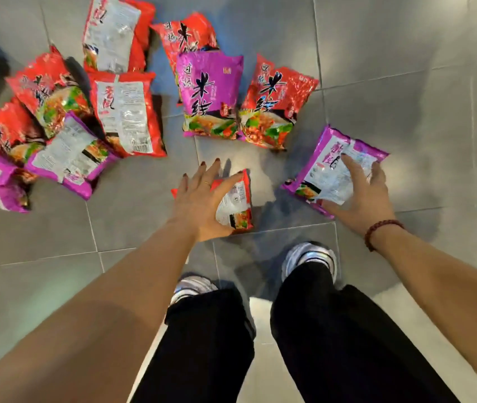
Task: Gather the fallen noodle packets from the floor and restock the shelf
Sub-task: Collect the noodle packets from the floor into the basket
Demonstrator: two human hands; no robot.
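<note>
Several red and purple noodle packets lie scattered on the grey tiled floor. My left hand (199, 199) is spread over a small red packet (238, 205) just ahead of my feet, fingers straight and the thumb lying along its far edge. My right hand (360, 196) rests with spread fingers on a purple packet (330, 167) lying back side up at the right, the thumb at its near edge. Ahead of my hands lie a purple packet (209, 94) and a red packet (272, 103) side by side, face up. No shelf is in view.
A pile of red and purple packets (65, 120) overlaps at the left, and two more red ones (115, 33) lie at the top. My two shoes (310, 257) and black trouser legs stand just behind the hands. Bare tiles stretch to the right.
</note>
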